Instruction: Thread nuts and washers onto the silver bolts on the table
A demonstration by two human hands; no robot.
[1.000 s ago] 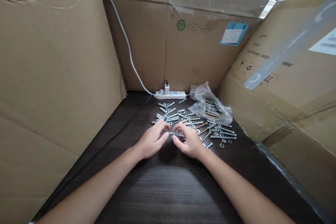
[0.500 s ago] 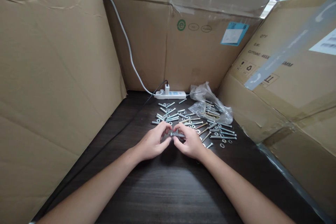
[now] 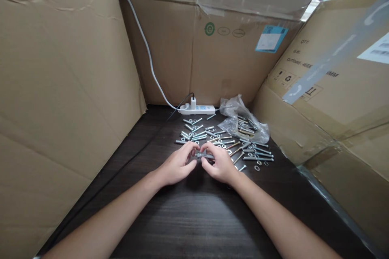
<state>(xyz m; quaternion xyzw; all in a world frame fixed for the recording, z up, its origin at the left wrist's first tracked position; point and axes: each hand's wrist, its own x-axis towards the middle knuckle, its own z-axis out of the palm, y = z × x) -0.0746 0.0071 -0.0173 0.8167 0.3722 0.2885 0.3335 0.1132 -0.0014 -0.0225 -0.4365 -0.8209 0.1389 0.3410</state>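
Between my two hands lies a grey metal expansion bolt (image 3: 207, 156), held level just above the dark table. My right hand (image 3: 221, 164) grips its sleeve, thumb below and fingers above, and covers the far end. A nut (image 3: 199, 155) sits at the bolt's left end. Around that end my left hand (image 3: 178, 164) is closed in a pinch, its fingertips and thumb at the nut. Just beyond my hands, bolts (image 3: 199, 138) and washers (image 3: 223, 146) lie scattered.
A clear plastic bag (image 3: 261, 131) with more bolts lies at the back right. Behind the scatter is a white power strip (image 3: 202, 110) with a plug and cables. Cardboard boxes (image 3: 170, 48) wall in the table (image 3: 182, 226) at the left, back and right.
My hands stay almost where they were around the bolt. The nut end shows slightly more between the fingertips now, with the fingers a little shifted.
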